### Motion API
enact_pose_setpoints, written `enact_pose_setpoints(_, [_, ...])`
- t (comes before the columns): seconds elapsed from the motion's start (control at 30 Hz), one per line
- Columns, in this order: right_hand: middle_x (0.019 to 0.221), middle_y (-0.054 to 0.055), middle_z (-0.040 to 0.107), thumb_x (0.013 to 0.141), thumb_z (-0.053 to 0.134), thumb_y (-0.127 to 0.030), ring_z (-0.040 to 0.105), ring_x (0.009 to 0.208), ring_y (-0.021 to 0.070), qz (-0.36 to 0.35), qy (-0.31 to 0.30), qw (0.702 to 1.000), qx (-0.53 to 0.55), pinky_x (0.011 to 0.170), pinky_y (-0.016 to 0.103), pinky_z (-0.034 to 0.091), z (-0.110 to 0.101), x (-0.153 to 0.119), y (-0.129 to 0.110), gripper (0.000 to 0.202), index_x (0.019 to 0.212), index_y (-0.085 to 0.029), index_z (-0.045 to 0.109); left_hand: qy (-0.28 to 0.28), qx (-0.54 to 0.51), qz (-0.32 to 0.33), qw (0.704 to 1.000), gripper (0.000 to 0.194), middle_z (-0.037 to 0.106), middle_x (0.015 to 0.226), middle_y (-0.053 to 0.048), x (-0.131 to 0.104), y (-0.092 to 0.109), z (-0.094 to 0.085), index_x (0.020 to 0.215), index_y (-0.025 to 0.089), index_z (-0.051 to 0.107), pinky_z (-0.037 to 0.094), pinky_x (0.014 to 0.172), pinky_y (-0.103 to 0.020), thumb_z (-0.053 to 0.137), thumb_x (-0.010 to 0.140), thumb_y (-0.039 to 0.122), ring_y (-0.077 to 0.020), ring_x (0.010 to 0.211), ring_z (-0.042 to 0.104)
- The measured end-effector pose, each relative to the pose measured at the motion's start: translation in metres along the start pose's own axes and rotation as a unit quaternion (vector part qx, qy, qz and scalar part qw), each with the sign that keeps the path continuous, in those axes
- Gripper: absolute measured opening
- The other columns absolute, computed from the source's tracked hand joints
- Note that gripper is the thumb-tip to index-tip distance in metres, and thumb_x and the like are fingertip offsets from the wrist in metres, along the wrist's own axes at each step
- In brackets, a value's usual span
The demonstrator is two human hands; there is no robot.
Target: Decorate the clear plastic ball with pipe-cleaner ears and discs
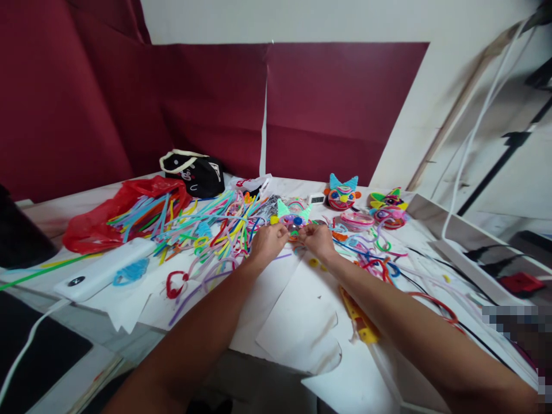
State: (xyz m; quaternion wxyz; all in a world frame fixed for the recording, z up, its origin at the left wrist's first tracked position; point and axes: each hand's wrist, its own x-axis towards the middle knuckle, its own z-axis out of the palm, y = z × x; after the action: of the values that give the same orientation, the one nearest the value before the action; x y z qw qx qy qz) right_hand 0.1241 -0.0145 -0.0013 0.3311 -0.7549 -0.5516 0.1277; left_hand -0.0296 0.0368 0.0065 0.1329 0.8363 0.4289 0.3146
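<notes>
Both arms reach forward over the white-covered table. My left hand [270,241] is closed, its fingertips at the left side of a colourful pipe-cleaner figure [294,219] with pale green pointed ears and a yellow ball at its left. At the figure's lower right edge, my right hand [318,240] is closed too, with thumb and fingers pinched. The figure stays between the two hands. What each set of fingertips pinches is too small to make out.
Loose pipe cleaners [215,230] and a red plastic bag [125,210] lie left. Behind are a black bag [202,177] and a blue-eared figure [342,192]. A yellow tool [360,319] lies by the right forearm, a white device [106,270] at the left.
</notes>
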Motion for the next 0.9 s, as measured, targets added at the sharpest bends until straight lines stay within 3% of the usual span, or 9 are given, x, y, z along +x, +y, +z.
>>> enact_pose_setpoints(0.33, [0.115,0.007,0.065,0.094,0.061,-0.035,0.065,0.096,0.0196,-0.004,0.004,1.000,-0.001,0.083,0.039,0.056,0.001,0.000,0.001,0.028,0.115,-0.016,0.063,-0.012,0.001,-0.012,1.000,0.016,0.074,0.076,-0.002,-0.001,0.003,0.000,0.087,0.024,0.075,0.043,0.069,-0.026,0.060,0.084,0.030,-0.0182,0.073,0.067])
enact_pose_setpoints(0.7, [0.113,0.007,0.066,0.095,0.060,-0.035,0.066,0.094,0.0187,0.020,0.002,1.000,-0.006,0.081,0.039,0.056,0.001,-0.001,-0.005,0.028,0.115,-0.016,0.062,0.017,-0.029,-0.051,0.998,0.015,0.070,0.071,-0.001,0.001,-0.001,0.002,0.079,0.021,0.066,0.042,0.064,-0.027,0.068,0.080,0.036,-0.0180,0.071,0.066])
enact_pose_setpoints(0.9, [0.113,0.007,0.066,0.095,0.061,-0.035,0.066,0.095,0.0187,0.026,0.004,1.000,-0.001,0.082,0.039,0.056,0.001,-0.001,-0.007,0.028,0.115,-0.016,0.062,0.081,-0.058,-0.079,0.992,0.046,0.066,0.085,-0.002,0.006,-0.011,0.012,0.105,0.019,0.053,0.048,0.071,-0.030,0.077,0.071,0.039,-0.0208,0.081,0.066])
